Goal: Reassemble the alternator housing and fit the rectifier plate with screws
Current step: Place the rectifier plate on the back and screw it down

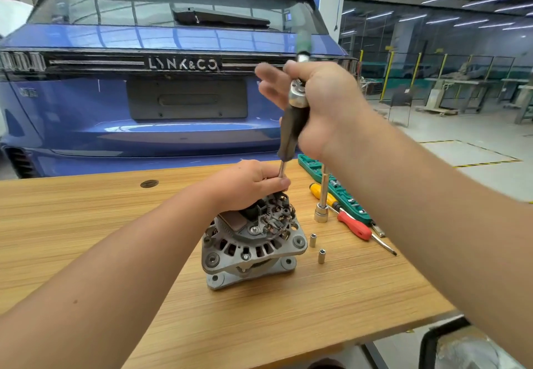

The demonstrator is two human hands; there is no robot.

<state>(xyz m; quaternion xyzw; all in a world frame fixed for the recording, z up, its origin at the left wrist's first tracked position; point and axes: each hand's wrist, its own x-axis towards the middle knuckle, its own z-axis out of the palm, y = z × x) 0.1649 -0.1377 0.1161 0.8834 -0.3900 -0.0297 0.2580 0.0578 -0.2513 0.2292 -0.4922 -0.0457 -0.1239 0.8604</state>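
My left hand sits at frame centre, fingers curled, pinching the screwdriver shaft atop the alternator on the wooden table. Upper right of it, my right hand grips the dark screwdriver handle, fingers blurred. Further right lie two small sockets and the green socket rail.

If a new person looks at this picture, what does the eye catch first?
First, the alternator standing mid-table, the left hand gripping its top. Above it, the right hand holds a dark-handled driver upright, shaft down at the left fingers. Behind the table looms a blue car.
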